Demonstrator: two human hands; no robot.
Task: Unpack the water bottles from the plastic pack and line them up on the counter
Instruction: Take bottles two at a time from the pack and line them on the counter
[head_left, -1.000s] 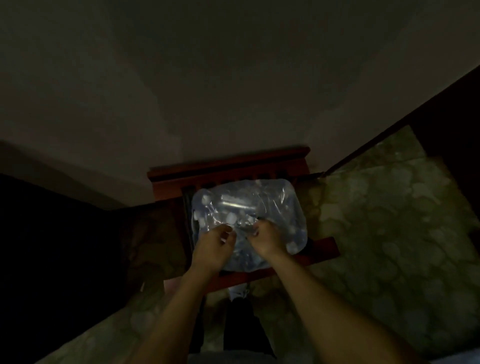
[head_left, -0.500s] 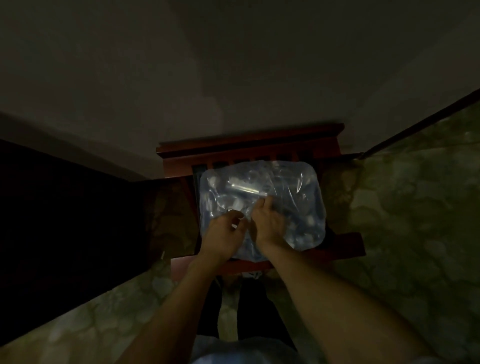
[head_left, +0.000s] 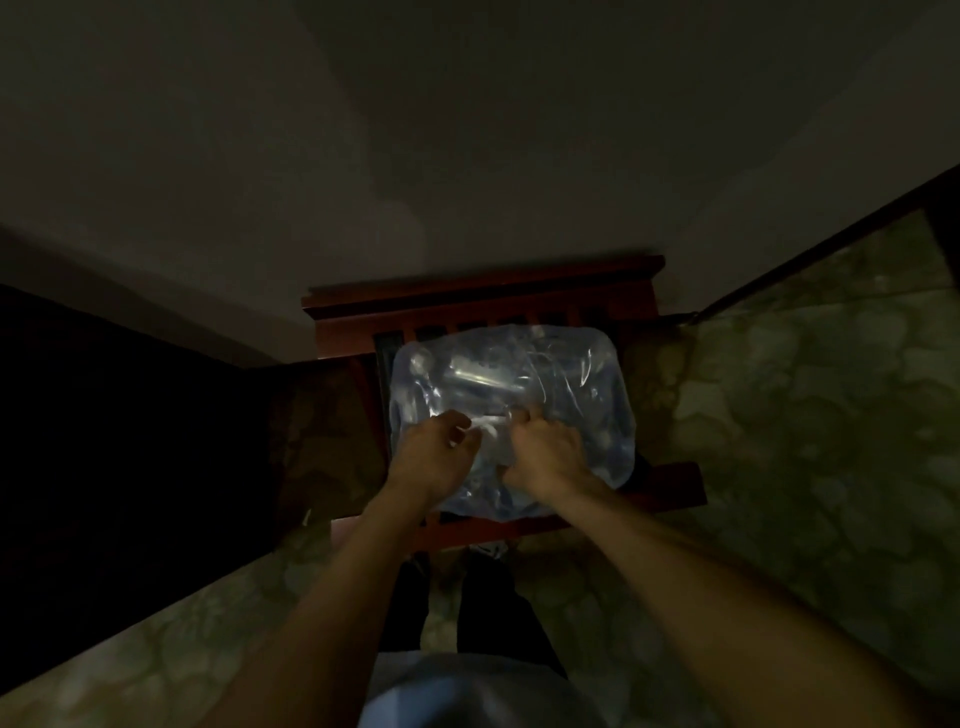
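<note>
A clear plastic pack (head_left: 561, 384) of water bottles lies on a dark red wooden chair (head_left: 478, 299), seen from above in dim light. The bottles inside show only as pale shapes through the film. My left hand (head_left: 434, 454) and my right hand (head_left: 543, 449) rest on the near half of the pack, close together. Both pinch the plastic wrap, and a thin stretched strip of film runs between their fingertips.
The chair stands against a pale wall (head_left: 467, 130). A mottled green floor (head_left: 805, 441) spreads to the right and in front. A dark area (head_left: 119, 441) fills the left side. My legs in dark trousers (head_left: 483, 597) stand just before the chair.
My hands have drawn slightly apart on the pack, pulling the wrap taut between them. The view has shifted a little.
</note>
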